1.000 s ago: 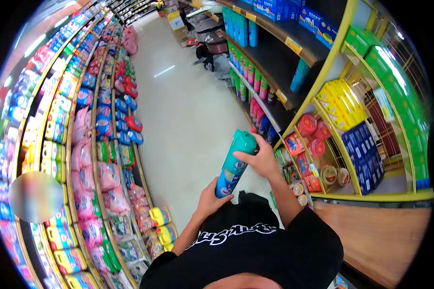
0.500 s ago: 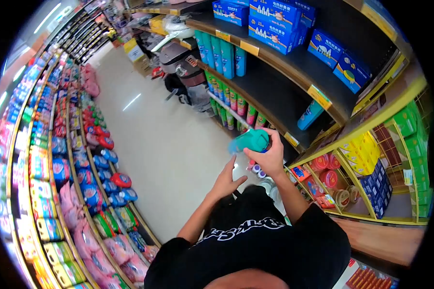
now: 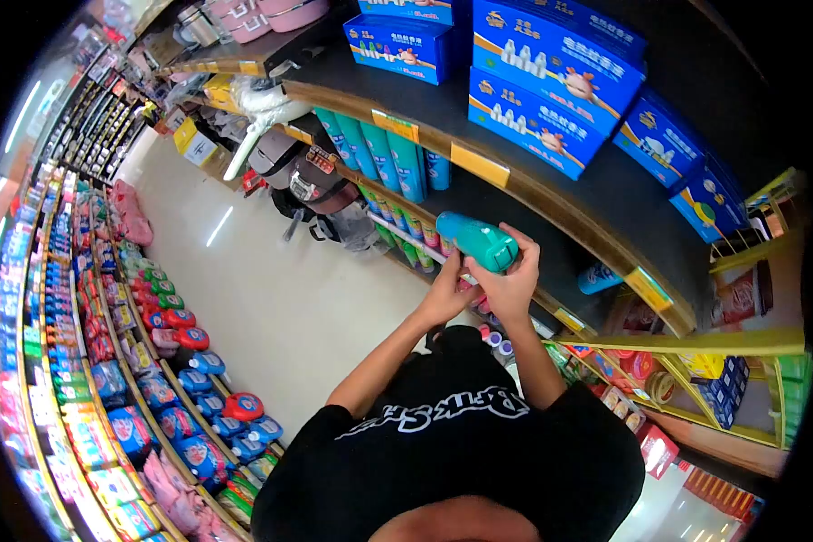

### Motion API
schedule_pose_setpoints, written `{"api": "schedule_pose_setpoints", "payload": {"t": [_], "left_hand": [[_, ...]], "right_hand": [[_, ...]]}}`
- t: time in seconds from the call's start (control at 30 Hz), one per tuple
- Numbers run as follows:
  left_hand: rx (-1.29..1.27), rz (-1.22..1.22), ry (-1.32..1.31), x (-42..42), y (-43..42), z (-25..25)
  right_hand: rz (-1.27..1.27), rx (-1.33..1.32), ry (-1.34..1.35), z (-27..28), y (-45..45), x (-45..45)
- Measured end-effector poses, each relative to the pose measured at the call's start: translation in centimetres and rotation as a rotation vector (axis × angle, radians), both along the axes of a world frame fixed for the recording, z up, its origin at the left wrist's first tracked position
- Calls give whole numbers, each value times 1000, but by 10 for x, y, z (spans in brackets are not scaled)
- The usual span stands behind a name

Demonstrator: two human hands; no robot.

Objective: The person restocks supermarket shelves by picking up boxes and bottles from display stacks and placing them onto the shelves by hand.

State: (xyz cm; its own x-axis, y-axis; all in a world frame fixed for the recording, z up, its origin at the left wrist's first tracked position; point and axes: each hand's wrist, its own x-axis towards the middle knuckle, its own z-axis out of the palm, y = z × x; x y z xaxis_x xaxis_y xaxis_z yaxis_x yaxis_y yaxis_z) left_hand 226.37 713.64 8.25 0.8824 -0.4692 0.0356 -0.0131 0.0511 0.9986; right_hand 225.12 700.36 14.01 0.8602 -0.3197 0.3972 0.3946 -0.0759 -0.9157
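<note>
A teal spray can point(image 3: 475, 240) with a green cap is tilted in front of the shelf, cap toward me and to the right. Wrapped round its cap end is my right hand point(image 3: 513, 285). Just below the can, my left hand point(image 3: 444, 294) has its fingers up against its underside, with the thumb close to my right hand; part of the contact is hidden. More teal cans point(image 3: 381, 155) stand in a row on the shelf behind. A single blue can point(image 3: 598, 278) lies farther right on that shelf.
Blue boxes point(image 3: 542, 113) are stacked on the upper dark shelf point(image 3: 452, 126), whose edge runs close above the can. Right is a yellow-framed rack point(image 3: 696, 343). Shelves of bottles and bags point(image 3: 176, 425) line the left side of the aisle floor point(image 3: 280, 298).
The spray can has moved up and turned, its cap now more toward me. My left hand has come in against it from below. The view has shifted closer to the shelf.
</note>
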Motion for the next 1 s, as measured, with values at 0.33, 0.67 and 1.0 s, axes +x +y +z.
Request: {"api": "schedule_pose_setpoints", "payload": {"t": [0.33,0.67,1.0], "left_hand": [[3,-142,234,108,44,-25],[76,-283,219,157,92,-75],[243,-681,186,158,143,-62]], "right_hand": [[-98,-149,156,-24,38,99],[62,-520,769,28,65,161],[-545,-521,179,9,109,181]]}}
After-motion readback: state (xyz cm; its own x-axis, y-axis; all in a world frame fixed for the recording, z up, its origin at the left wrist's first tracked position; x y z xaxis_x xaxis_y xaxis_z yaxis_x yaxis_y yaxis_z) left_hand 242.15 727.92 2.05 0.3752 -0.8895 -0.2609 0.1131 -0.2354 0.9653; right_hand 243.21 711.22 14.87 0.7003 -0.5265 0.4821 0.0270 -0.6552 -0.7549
